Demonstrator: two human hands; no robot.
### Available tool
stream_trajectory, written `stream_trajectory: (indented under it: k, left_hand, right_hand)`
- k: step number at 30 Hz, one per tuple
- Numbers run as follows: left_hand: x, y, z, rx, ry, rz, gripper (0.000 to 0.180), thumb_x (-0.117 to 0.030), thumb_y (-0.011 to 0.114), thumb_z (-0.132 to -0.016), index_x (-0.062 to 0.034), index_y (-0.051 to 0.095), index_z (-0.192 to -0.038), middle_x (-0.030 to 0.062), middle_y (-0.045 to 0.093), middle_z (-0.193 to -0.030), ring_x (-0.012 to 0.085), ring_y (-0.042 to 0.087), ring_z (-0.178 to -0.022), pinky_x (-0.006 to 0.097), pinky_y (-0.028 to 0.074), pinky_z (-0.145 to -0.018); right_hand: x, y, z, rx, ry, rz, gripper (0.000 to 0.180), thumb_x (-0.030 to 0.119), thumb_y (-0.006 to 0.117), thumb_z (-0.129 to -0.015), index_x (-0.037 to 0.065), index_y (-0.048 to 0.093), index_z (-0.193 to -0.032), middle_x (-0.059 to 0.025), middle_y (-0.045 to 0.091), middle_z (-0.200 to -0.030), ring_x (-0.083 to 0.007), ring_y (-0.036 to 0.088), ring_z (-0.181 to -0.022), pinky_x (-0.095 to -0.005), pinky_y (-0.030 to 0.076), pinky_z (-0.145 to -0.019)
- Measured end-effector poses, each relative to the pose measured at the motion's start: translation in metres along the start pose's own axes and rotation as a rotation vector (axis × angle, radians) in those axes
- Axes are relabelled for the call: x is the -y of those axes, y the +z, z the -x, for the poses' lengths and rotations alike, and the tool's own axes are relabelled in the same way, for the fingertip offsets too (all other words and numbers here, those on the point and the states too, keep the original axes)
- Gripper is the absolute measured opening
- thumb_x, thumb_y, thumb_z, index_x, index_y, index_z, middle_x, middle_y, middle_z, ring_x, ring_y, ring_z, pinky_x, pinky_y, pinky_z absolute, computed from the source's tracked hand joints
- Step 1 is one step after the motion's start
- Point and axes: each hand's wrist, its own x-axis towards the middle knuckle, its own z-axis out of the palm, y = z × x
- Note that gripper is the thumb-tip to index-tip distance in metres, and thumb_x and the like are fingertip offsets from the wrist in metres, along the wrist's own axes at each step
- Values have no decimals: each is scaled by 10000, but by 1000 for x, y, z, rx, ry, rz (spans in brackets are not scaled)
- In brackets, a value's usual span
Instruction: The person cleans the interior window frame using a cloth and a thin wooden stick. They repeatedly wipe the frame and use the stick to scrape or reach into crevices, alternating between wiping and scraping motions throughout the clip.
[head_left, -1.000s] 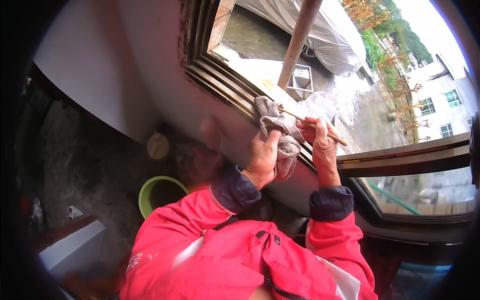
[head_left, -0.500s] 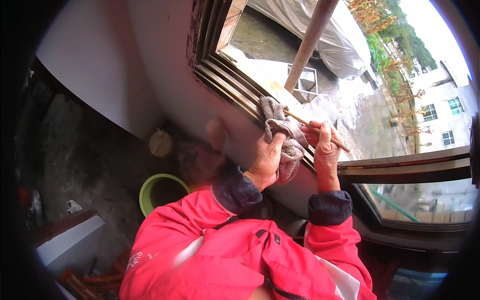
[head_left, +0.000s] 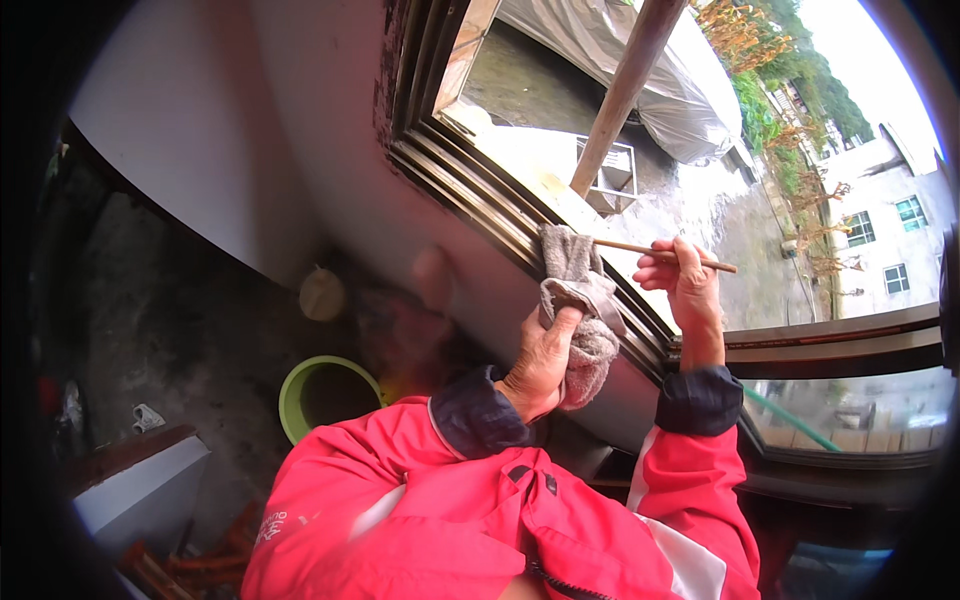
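Note:
My left hand [head_left: 543, 362] is closed round a bunched grey-brown cloth [head_left: 590, 345] at the window's inner edge. The cloth's upper end lies over the dark window track [head_left: 480, 195]. A thin wooden stick [head_left: 640, 247] is pinched in my right hand [head_left: 690, 285], just past the sill. The stick's far tip meets the top of the cloth; whether it goes under the fabric is hidden. Red sleeves with dark rolled cuffs cover both forearms.
A light green bucket [head_left: 290, 405] stands on the dark floor at the left. Outside the window a thick wooden pole [head_left: 630, 95] slants up beside a sheet-covered bulk [head_left: 690, 115]. A window pane [head_left: 860, 410] stands at the right.
My right hand has drawn away to the right with the stick, so more of the stick shows beyond the cloth. The cloth and my left hand have shifted slightly right and nearer.

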Motion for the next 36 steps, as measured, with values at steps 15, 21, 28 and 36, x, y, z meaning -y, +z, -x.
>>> stream_trajectory:
  k: [15,21,28,36]
  left_hand:
    - [-75,-18,-54,-144,312,-9,359,-291,463,-980,-15,518,-1203,101,622,-1092,211,611,-985,354,501,-871]
    - [-74,4,-35,-83,351,-76,273,-182,518,-953,-20,526,-1172,70,615,-1031,163,621,-872,309,530,-756]
    - [-71,0,-35,-117,400,-85,288,-212,542,-950,-37,551,-1178,42,592,-1098,148,578,-966,310,498,-830]
    - [-87,2,-57,-261,372,-6,286,-208,519,-953,8,557,-1136,75,619,-1019,157,634,-847,300,544,-737]
  right_hand:
    - [-10,123,-55,169,-75,-154,358,282,447,-965,-44,569,-1049,-166,672,-858,-207,677,-715,-277,519,-608]
    - [-1,88,-64,143,-53,-70,383,299,418,-973,-56,555,-1024,-194,666,-859,-245,685,-689,-327,569,-613]
    - [15,96,-112,200,101,-73,312,233,434,-946,-54,550,-984,-198,659,-810,-250,674,-644,-324,570,-551]
    - [-4,127,-124,217,68,-164,381,244,355,-971,-98,516,-1021,-239,643,-860,-306,686,-744,-332,585,-595]
